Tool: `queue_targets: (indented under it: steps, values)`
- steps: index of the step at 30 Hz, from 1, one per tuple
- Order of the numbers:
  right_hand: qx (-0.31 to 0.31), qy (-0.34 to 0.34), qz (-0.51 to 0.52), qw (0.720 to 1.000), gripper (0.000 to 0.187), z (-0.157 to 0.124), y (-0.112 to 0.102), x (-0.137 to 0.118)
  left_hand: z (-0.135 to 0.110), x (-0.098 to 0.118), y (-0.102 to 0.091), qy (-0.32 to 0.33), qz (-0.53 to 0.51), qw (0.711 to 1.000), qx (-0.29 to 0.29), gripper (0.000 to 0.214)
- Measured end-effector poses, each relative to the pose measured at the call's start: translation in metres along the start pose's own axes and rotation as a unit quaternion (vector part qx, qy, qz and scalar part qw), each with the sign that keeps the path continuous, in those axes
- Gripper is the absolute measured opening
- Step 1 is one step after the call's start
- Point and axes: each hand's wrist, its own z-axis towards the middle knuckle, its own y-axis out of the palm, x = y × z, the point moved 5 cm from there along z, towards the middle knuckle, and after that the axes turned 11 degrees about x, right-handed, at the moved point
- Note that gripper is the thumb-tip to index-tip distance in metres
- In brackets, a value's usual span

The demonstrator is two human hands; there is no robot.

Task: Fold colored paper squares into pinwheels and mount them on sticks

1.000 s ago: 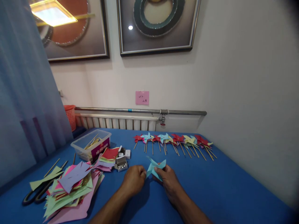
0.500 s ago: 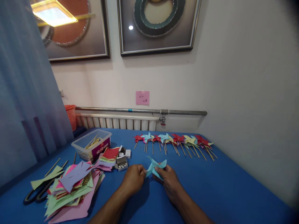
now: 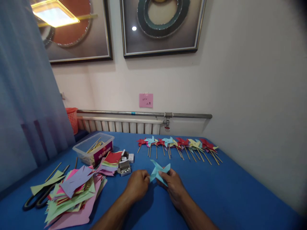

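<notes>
A light-blue paper pinwheel [image 3: 156,172] with its blades folded in is held above the blue table, and no stick shows on it. My right hand [image 3: 174,186] is closed on its right side, thumb pressed near the middle and the other fingers behind. My left hand [image 3: 138,183] is curled shut at the pinwheel's left blade, with the fingertips pinched at its edge; the exact grip is partly hidden. Beyond my hands lies a row of finished pinwheels [image 3: 168,141] on wooden sticks, in red, blue and yellow.
On the left are a stack of coloured paper [image 3: 74,195], black-handled scissors [image 3: 41,198] and a clear plastic box [image 3: 80,149] of sticks. Small open boxes [image 3: 124,168] with shiny pieces stand nearer the middle. Pipes [image 3: 144,113] and a radiator run along the wall.
Almost nothing differs. Both hands keep their hold on the light-blue pinwheel, and the whole view has shifted very slightly.
</notes>
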Motion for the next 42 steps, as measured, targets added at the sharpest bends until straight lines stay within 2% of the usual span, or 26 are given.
queue_targets:
  steps: [11, 19, 33, 42]
  values:
    - [0.002, 0.008, 0.0, 1.0, 0.032, -0.002, 0.0, -0.002, -0.001, 0.001, -0.002, 0.02, 0.029, 0.999, 0.026, 0.019]
    - [-0.006, -0.015, 0.017, 1.0, 0.035, 0.007, -0.002, 0.004, 0.0, 0.0, -0.005, 0.007, 0.04, 0.999, 0.036, 0.022]
    - [-0.018, -0.014, 0.006, 1.0, 0.036, 0.015, -0.005, 0.012, -0.001, 0.001, -0.005, 0.005, 0.057, 0.998, 0.02, 0.021]
    - [-0.009, -0.001, -0.002, 1.0, 0.038, 0.01, -0.004, 0.008, -0.001, 0.0, -0.003, 0.017, 0.068, 0.997, 0.019, 0.02]
